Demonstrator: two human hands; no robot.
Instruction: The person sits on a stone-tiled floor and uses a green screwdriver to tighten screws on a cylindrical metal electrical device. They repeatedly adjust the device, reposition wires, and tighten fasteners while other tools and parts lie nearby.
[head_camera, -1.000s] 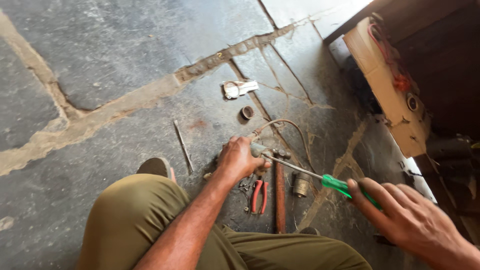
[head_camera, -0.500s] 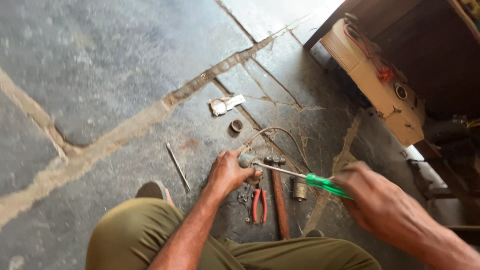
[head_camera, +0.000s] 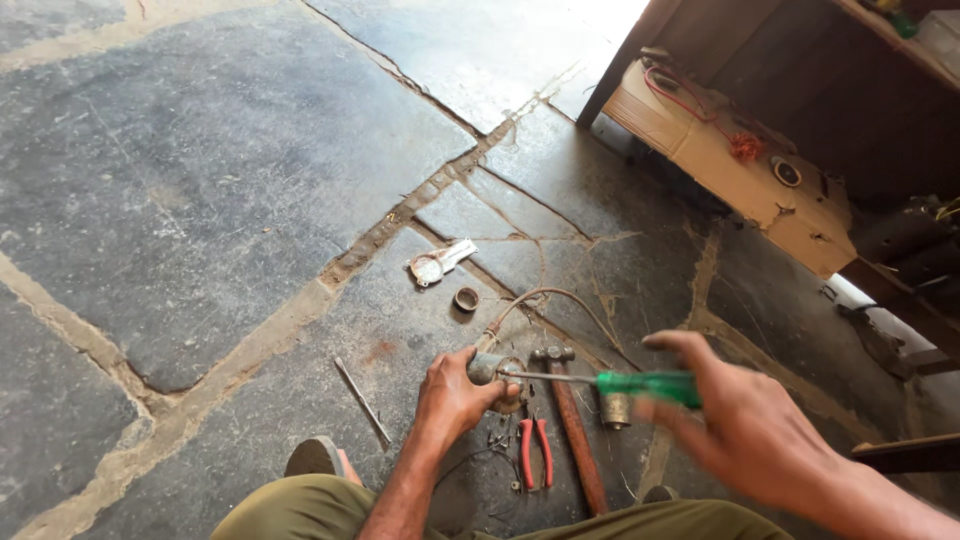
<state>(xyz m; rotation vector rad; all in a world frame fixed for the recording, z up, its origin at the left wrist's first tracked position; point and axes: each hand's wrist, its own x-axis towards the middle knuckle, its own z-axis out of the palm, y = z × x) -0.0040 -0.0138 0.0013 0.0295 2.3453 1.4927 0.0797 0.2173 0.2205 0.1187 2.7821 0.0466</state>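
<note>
Raised right hand (head_camera: 745, 425) fingers grip screwdriver (head_camera: 610, 380); left hand (head_camera: 455, 398) clutches cylinder (head_camera: 485, 368).

Cracked stone floor (head_camera: 250, 170); hammer (head_camera: 572, 425) lying on it, red pliers (head_camera: 534, 452) just left, thin rod (head_camera: 362, 402) farther left, small ring (head_camera: 466, 298) beyond.

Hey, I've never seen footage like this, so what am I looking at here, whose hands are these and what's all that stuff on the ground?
The view comes from a camera worn on a person's head, looking down at their own two bare hands. The left hand grips a small grey metal part on the cracked stone floor. The right hand, blurred, holds a green-handled screwdriver pointed at that part. Nearby lie red-handled pliers, a wooden-handled hammer, a thin metal rod and a small round metal ring.
</note>
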